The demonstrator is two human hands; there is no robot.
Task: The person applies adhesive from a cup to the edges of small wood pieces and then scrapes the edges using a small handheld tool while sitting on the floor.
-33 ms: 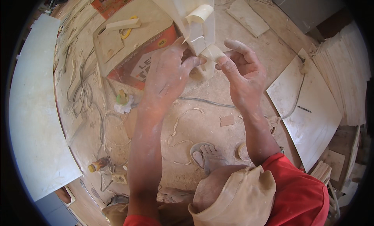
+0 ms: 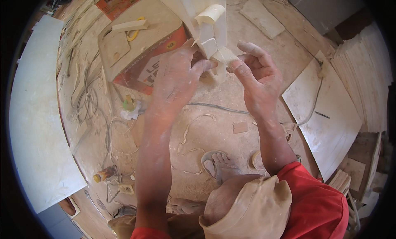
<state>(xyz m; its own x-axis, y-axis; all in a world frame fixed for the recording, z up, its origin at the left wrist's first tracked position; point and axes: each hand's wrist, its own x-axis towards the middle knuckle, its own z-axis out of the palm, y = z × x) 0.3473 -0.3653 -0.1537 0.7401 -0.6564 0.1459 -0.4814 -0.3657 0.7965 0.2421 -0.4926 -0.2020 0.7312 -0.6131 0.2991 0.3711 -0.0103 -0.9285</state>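
A long pale board (image 2: 220, 28) comes down from the top middle, its near end between my hands. On it lies a thin cream strip (image 2: 212, 14), curled over at its upper part and cracked across lower down. My right hand (image 2: 260, 74) pinches a flat piece of the strip (image 2: 225, 55) between thumb and fingers, the other fingers bent. At the board's left edge my left hand (image 2: 177, 72) grips the end, its thumb reaching toward the strip. The tips of its other fingers are hidden behind the board.
Left of the board stands an orange-red box (image 2: 148, 68) with a wood offcut (image 2: 130, 25) and a yellow-handled tool on top. Cables (image 2: 222, 108) cross the dusty floor. A pale panel (image 2: 326, 115) lies at right near stacked sheets (image 2: 363, 74); a long white panel (image 2: 41, 115) stretches along the left.
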